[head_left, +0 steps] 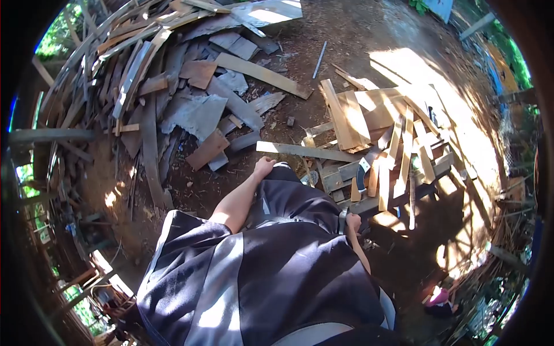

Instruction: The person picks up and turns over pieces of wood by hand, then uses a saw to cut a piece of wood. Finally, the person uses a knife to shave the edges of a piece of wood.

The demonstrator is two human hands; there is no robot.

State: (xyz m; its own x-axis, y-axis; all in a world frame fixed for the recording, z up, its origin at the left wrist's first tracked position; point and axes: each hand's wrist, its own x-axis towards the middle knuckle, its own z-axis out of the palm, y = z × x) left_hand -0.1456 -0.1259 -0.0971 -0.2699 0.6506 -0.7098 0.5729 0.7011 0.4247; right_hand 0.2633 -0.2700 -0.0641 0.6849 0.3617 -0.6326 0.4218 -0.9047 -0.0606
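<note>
My left hand (pixel 265 165) rests on my bent knee in dark trousers, close below the near end of a long pale plank (pixel 306 151). Its fingers lie over the knee and hold nothing visible. My right hand (pixel 354 222) is closed at my right side, beside my thigh. A narrow grey, shiny piece (pixel 343 217) shows right at its fingers; I cannot tell what it belongs to. Ahead of that hand, a curved dark-and-pale object (pixel 362 174) lies among cut wood strips (pixel 406 151). Wide light boards (pixel 344 117) lean behind them.
A big heap of scrap boards (pixel 133 69) rises at the left, with broken grey sheets (pixel 196 115) at its foot. A thin pale stick (pixel 319 59) lies on the dirt ground (pixel 311 34). Towards the lower right is a person in a pink head covering (pixel 438 297).
</note>
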